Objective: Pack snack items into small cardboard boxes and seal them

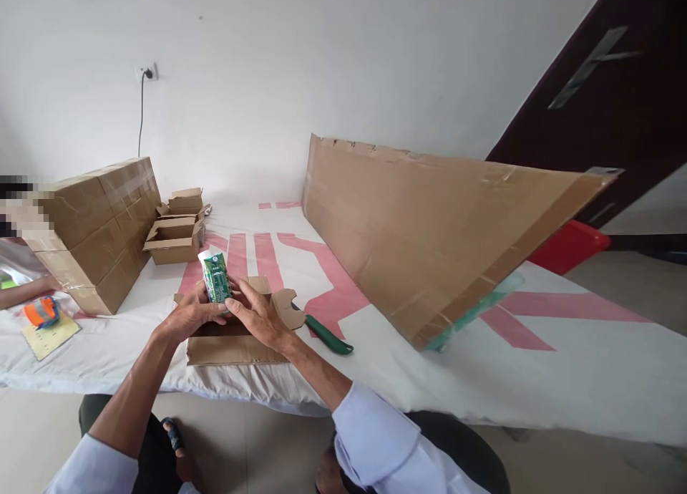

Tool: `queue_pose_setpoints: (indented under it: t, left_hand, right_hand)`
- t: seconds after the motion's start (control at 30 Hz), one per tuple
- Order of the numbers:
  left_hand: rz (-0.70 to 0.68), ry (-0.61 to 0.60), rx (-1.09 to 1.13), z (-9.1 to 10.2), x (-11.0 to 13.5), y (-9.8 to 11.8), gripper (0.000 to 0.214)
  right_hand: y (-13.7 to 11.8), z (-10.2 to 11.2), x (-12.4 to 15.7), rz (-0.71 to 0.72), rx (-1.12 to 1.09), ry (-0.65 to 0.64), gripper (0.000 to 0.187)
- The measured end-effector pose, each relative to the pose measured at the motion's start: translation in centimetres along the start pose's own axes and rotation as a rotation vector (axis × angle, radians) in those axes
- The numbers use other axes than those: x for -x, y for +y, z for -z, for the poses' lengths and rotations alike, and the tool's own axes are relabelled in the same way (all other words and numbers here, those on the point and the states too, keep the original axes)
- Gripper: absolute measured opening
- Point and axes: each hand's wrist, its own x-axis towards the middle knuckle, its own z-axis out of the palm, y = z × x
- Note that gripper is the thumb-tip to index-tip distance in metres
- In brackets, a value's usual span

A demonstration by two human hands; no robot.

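A small green-and-white carton (217, 278), with printed text and a white top end, is held up in front of me. Around its lower left side my left hand (189, 312) is closed. My right hand (260, 316) grips it from the right, with the thumb near its lower edge. Directly below both hands lies an open cardboard box (230, 351), its flaps spread; the hands hide much of its inside. Beside the box's right flap rests a tool with a curved green handle (328, 335); its other end is partly covered.
Stacked taped boxes (107, 229) stand at the left, near another person's arm (32, 291). Small open boxes (174, 240) sit behind my hands. A large cardboard sheet (429, 236) leans at the right. An orange-and-blue item (41, 311) lies on yellow paper (54, 340).
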Motion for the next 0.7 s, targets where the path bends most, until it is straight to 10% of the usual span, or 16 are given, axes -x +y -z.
queue_pose_setpoints:
  t: [0.7]
  left_hand:
    - [0.055,0.082,0.218,0.5,-1.5,-3.9,0.051]
  right_hand:
    - [4.3,0.2,-0.6,-0.161,-0.113,-0.006,0.077]
